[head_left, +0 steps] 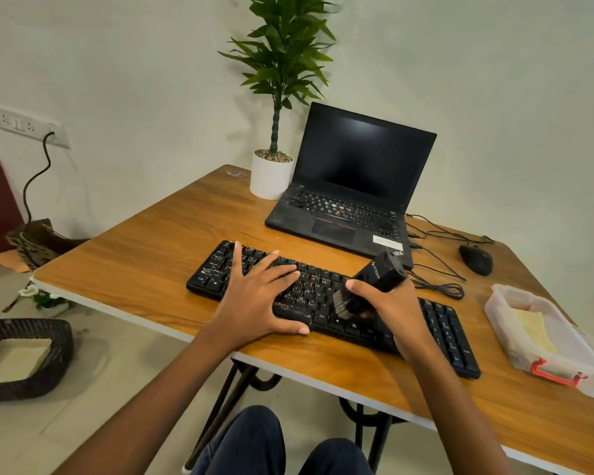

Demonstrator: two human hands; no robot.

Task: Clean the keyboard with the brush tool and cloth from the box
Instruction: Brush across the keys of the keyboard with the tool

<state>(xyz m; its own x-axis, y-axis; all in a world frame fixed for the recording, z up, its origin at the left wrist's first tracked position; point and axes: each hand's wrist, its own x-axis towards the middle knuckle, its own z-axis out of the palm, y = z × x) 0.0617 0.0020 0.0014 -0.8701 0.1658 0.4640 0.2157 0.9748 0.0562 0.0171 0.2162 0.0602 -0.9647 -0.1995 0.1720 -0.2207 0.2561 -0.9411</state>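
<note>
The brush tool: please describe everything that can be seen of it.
The brush tool is a black, blocky piece, seemingly plastic, with pale lettering on its side and grey bristles at its lower end. It is tilted, bristles down on the keys of the keyboard, right of the middle. The right hand grips its body.

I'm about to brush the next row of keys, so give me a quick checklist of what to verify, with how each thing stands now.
1. Keyboard steadied: left hand lies flat on it, ok.
2. Grip on brush tool: right hand curled round its body, ok.
3. Bristles down on the keys: ok.
4. Cloth ready in the box: ok.
5. Cable loop clear of the bristles: ok.
6. Dust left between keys: cannot tell.
</note>
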